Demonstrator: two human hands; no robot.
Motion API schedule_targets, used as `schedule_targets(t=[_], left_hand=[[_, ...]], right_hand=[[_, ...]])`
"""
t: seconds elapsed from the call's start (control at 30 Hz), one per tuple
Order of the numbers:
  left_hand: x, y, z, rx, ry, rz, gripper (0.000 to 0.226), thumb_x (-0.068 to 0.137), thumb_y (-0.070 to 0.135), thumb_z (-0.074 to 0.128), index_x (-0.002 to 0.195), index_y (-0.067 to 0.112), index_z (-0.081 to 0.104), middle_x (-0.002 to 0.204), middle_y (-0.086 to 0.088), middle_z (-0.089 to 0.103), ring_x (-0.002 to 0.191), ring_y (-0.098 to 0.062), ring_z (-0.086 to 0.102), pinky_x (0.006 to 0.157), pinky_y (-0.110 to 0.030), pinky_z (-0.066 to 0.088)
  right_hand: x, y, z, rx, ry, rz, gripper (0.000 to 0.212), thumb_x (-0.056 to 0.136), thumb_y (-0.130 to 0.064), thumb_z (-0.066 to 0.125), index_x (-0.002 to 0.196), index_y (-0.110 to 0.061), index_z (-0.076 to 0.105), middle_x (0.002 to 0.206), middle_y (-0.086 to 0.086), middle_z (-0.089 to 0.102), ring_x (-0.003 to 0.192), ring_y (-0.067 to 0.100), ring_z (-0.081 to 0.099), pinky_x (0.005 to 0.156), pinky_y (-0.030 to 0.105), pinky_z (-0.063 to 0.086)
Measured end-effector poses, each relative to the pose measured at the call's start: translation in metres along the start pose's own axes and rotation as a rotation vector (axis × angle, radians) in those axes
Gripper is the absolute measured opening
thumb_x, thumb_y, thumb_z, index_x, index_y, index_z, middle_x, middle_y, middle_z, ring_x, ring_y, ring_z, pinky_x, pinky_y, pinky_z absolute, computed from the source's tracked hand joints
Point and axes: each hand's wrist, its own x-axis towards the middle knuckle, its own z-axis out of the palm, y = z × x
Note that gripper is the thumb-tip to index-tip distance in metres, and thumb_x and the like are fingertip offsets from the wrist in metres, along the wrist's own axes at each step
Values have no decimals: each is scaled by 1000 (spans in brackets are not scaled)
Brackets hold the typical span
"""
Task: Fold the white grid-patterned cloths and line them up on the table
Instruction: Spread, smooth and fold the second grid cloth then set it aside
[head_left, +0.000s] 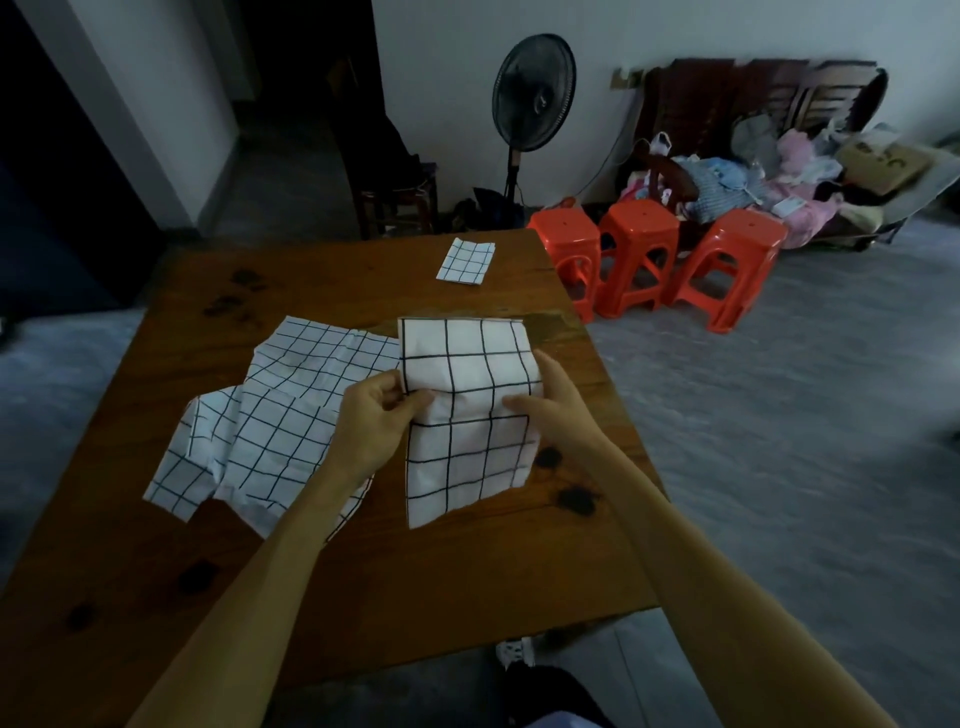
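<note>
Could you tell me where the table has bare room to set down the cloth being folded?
Bare wood lies beside the folded cloth along the far edge of the table, and along the near edge. The middle is crowded with unfolded cloths.

No readable text, label, brand or number appears anywhere. A cardboard box (883, 165) in the clutter behind the orange stools (644, 254) carries a few dark marks on its side, too blurred and small to read.
</note>
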Motion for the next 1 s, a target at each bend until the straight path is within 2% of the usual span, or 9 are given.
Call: schedule_targets(t=[0.07,0.13,0.33,0.43,0.6,0.67,0.77,0.87,1.0], left_hand=[[7,-4,-2,2,11,-9,22,87,15,66,108,16,67,103,1,72,94,-11,69,83,-35,57],[15,-9,-4,9,28,-32,19,88,17,65,106,22,66,103,3,71,94,-10,68,84,-34,57],[43,-47,11,98,-27,-197,33,84,17,71,115,21,61,106,4,69,98,-11,65,87,-35,54],[60,-74,33,128,-10,-276,34,83,14,71,116,19,62,103,10,66,95,-4,62,87,-34,54],[92,-137,65,162,-62,-447,34,81,18,74,110,31,63,112,11,64,112,-16,56,97,-43,48],[101,-155,76,139,-70,-486,35,80,8,73,100,35,63,105,15,65,105,-10,61,94,-39,50],[111,-172,89,128,-14,-492,30,78,-1,72,99,20,69,94,19,65,87,11,62,84,-16,52],[116,-183,94,149,31,-466,28,76,-4,73,102,6,69,96,18,61,83,19,57,69,1,44],[119,-194,91,216,48,-398,25,78,-10,68,95,7,71,108,4,63,94,0,60,73,-4,47]], right_hand=[[11,0,2,49,-13,34,40,86,-10,69,124,-15,57,113,0,68,104,18,66,84,31,57],[21,0,4,96,10,62,26,87,-10,68,112,-15,62,101,-1,72,92,16,70,72,26,57],[63,30,-4,132,-1,217,42,83,-12,73,123,-14,60,106,0,72,94,15,70,79,33,59],[89,54,-15,102,-35,305,63,80,-7,74,137,-20,50,115,-3,67,99,13,66,77,32,58],[127,113,-26,1,-94,440,79,84,0,68,149,-24,30,127,-3,57,109,16,60,74,24,55],[140,135,-27,-45,-69,441,77,87,2,64,150,-22,28,132,-5,51,112,15,57,68,17,53],[156,160,-28,-80,-70,441,66,88,11,56,145,-20,41,137,-2,51,108,8,55,63,11,52],[162,174,-29,-102,-46,440,58,88,14,52,133,-22,55,121,-3,65,110,11,61,73,17,56],[166,172,-29,-37,75,425,56,89,15,40,128,-21,57,88,-3,73,85,1,67,68,7,49]])
